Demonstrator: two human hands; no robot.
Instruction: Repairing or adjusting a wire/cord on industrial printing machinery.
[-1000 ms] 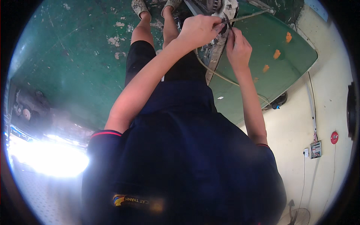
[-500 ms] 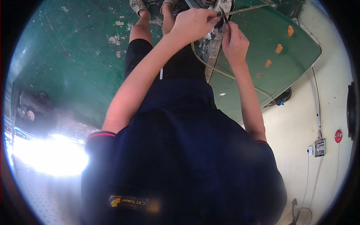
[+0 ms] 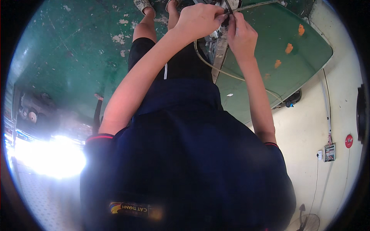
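Note:
Both hands meet near the top edge of the view, over a paint-spattered, narrow pale ledge [image 3: 220, 54]. Between them is a thin dark strip [image 3: 229, 7] that looks flexible; its exact kind does not show. My left hand [image 3: 201, 22] is closed, with thumb and fingertips pinched at the strip. Facing it, my right hand [image 3: 243, 35] pinches the same strip between thumb and fingers. The fingertips almost touch, and they partly hide the strip. Below the hands, a pale yellowish hose [image 3: 216, 68] curves past the ledge and runs to the right.
To the right lies a large green panel [image 3: 277, 46] with a rounded corner and orange patches. A dark round device [image 3: 293, 101] sits by the cream wall [image 3: 308, 131]. Paint spots mark the green floor [image 3: 84, 50]. Another person's leg [image 3: 98, 111] shows at the left.
My hands have shifted slightly upward in the view and closer together on the dark strip. Another person's leg has come into view at the left.

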